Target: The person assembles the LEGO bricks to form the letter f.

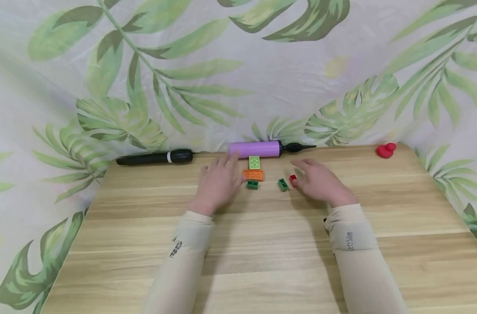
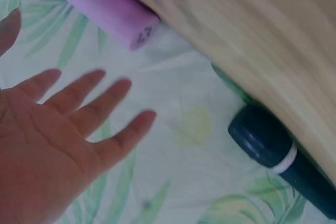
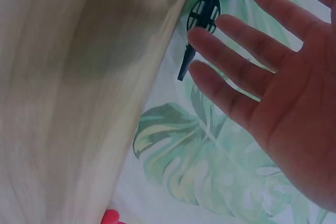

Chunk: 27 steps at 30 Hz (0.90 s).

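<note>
My left hand [image 1: 219, 183] is spread over the table just left of a small group of toy bricks, thumb near the orange brick [image 1: 253, 175]; whether they touch I cannot tell. A light green brick [image 1: 254, 162] lies behind the orange one, a dark green brick [image 1: 252, 185] in front. On the other side, my right hand [image 1: 318, 181] has its thumb close to a red brick [image 1: 293, 181], with another dark green brick [image 1: 283, 185] to its left. Both wrist views show extended fingers, with the left palm [image 2: 47, 145] and right palm [image 3: 299, 103] holding nothing.
Behind the bricks, a purple hand pump [image 1: 255, 149] with a black nozzle [image 1: 297, 147] lies along the table's back edge. A black rod with a white band [image 1: 156, 158] is at the back left. A red knob-shaped piece [image 1: 386, 151] stands at the back right. Leaf-patterned cloth hangs behind.
</note>
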{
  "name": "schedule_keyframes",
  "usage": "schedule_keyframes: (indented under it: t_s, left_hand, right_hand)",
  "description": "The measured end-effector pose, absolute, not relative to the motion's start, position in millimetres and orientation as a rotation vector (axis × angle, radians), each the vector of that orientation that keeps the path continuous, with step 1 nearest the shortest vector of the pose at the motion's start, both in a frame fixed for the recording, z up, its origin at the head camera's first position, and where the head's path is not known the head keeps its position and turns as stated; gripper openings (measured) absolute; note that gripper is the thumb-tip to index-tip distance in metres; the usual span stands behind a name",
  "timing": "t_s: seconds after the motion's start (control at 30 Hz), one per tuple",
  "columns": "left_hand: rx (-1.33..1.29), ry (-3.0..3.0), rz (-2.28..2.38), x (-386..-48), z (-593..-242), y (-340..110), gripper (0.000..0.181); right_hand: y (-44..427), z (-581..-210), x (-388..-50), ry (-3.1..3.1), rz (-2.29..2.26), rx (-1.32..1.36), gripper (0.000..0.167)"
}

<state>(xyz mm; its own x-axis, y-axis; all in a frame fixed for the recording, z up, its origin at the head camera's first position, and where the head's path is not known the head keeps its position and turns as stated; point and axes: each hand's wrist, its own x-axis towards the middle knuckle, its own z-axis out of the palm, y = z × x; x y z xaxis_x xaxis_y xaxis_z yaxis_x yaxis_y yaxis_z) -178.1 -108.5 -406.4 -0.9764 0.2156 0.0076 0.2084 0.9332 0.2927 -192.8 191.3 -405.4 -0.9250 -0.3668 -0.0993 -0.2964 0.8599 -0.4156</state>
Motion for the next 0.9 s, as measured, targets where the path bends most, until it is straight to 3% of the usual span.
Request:
schedule_keyframes:
  t_s: [0.33, 0.9]
  left_hand:
    - [0.711, 2.925, 0.47, -175.3, -419.2, -86.4, 0.046]
    - [0.817, 3.001, 0.421, -167.0, -424.5, -74.9, 0.026]
  right_hand:
    - [180.9, -414.2, -194.1, 2.84, -0.526, -0.556, 0.059]
    - [181.2, -419.1, -195.3, 2.867, -0.512, -0.56, 0.035]
